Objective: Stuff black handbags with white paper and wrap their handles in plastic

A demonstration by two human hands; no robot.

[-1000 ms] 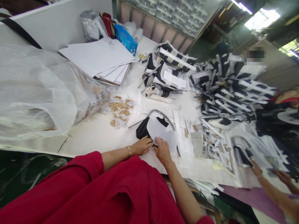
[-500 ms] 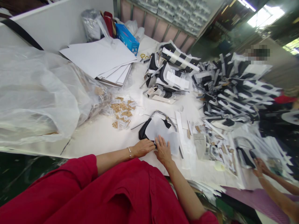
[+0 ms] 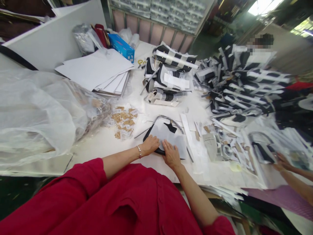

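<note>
A small black bag [image 3: 171, 127] with a grey handle lies flat on the white table [image 3: 102, 143], mostly covered by a white sheet of paper [image 3: 168, 137]. My left hand [image 3: 149, 146] rests on the paper's left lower edge, fingers stretched flat. My right hand [image 3: 171, 154] lies beside it on the paper's near edge, fingers spread flat. Both hands press down on the sheet and the two almost touch each other.
A big clear plastic bag [image 3: 36, 111] fills the left. White sheets [image 3: 97, 70], a blue box [image 3: 121, 46] and small brown tags [image 3: 124, 117] lie behind. Black-and-white striped bags [image 3: 171, 75] pile up at the back and right. Another person's hand [image 3: 283, 161] works at the right.
My left hand slid up onto the paper and both hands now lie flat on it. The black bag looks more fully covered. The view shifted a little.
</note>
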